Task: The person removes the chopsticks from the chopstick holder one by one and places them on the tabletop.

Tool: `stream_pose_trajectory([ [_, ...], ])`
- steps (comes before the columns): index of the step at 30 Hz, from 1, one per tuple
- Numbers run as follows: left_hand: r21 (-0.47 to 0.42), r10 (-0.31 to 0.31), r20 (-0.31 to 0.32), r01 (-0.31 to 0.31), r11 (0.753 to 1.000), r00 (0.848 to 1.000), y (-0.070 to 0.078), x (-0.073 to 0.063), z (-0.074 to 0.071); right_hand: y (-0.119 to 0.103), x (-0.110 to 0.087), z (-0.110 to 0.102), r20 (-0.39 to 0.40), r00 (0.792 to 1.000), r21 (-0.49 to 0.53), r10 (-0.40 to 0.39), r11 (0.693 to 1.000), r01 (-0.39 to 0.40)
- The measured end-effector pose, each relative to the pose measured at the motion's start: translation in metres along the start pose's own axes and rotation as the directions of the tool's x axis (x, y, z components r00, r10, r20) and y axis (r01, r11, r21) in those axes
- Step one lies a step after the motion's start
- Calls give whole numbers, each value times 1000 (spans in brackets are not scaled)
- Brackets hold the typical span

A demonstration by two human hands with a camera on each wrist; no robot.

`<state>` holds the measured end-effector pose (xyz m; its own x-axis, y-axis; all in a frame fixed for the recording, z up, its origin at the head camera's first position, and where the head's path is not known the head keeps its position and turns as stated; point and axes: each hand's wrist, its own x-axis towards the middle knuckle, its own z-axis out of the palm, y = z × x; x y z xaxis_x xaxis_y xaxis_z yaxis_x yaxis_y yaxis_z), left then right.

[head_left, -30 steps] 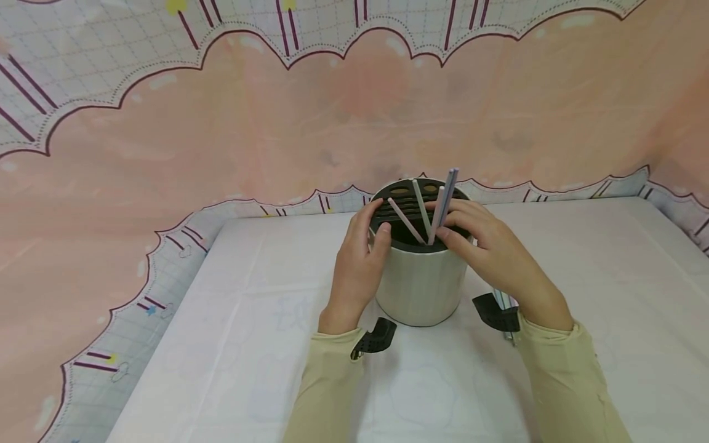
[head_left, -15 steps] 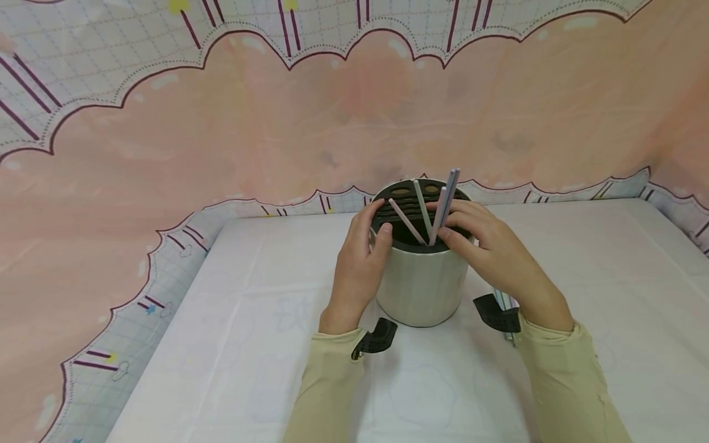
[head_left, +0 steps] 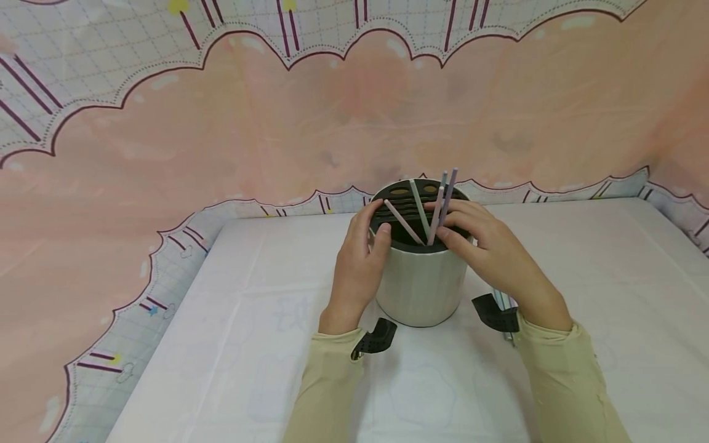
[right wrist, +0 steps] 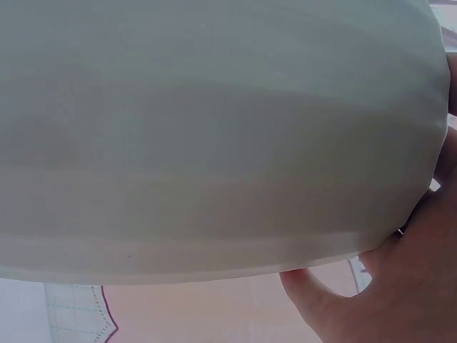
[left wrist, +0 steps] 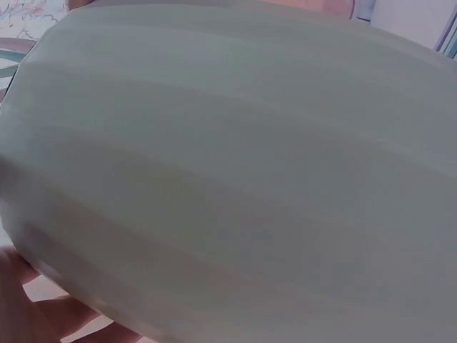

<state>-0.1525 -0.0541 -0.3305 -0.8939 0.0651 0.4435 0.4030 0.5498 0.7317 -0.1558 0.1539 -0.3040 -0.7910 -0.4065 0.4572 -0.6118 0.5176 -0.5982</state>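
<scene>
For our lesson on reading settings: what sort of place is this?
Probably an indoor work corner, though which room I can't tell: a white table, a printed sheet rising behind it, and a pale pot with thin sticks.

A peach backdrop [head_left: 249,135] with maroon-edged, scalloped grid borders [head_left: 111,49] rises behind and beside a white table [head_left: 238,369].

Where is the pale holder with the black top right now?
In the head view, the holder stands on the white table, slightly right of centre, between the left hand and the right hand, with thin sticks poking out.
</scene>
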Motion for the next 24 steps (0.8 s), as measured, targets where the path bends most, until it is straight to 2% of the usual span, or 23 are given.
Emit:
stream_pose_trajectory([
  [10,-5,0,1,0,1000,1000,-1,-2,-2,-2,-1,1,-11,999,4,-33,999,33],
  [15,-9,0,9,0,1000,1000,-1,-2,-3,-2,-4,2,-20,1000,-3,-16,1000,15],
  [20,-5,5,15,-5,1000,1000,-1,-3,-3,-3,-6,4,-107,994,-54,-31,998,25],
  [24,-3,13,18,-13,1000,1000,-1,-2,-4,-5,-4,6,-227,973,-93,-53,995,32],
])
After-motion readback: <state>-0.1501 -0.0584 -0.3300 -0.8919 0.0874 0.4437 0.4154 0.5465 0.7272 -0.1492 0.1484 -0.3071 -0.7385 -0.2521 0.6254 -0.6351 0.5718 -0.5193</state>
